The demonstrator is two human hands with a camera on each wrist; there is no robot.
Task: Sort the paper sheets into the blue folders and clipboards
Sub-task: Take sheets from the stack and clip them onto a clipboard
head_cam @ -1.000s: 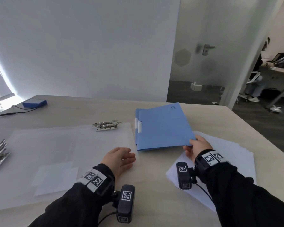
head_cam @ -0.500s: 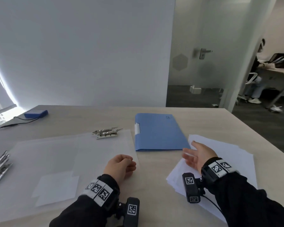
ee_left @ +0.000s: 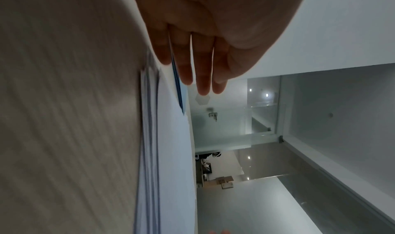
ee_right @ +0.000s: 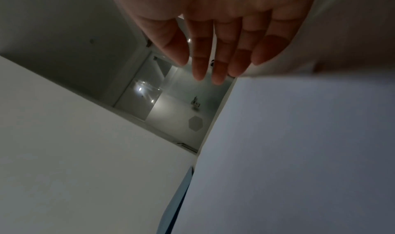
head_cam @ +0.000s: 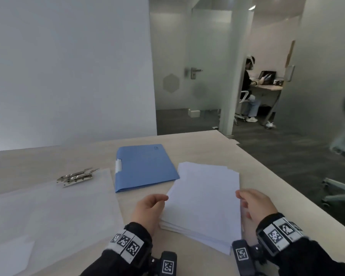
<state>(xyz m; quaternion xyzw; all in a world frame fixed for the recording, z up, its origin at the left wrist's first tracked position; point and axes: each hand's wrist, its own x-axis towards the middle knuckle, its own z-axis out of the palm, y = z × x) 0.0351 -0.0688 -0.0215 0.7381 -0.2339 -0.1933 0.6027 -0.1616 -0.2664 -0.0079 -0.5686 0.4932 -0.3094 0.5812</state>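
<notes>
Going from the left edge of the tabletop (head_cam: 217, 148): clear clipboards (head_cam: 48, 212) lie flat there, their metal clips (head_cam: 76, 177) toward the far edge, ready to take paper. Mid-table a closed blue folder (head_cam: 143, 168) waits, spine to the left. Nearer the right edge sits the sheets (head_cam: 203, 202) stack, its far corner overlapping the folder. My left hand (head_cam: 149, 208) rests against the stack's left edge and my right hand (head_cam: 255, 206) against its right edge, fingers straight and loose, gripping nothing. I judge I'm flanking the stack to square it before lifting sheets off.
</notes>
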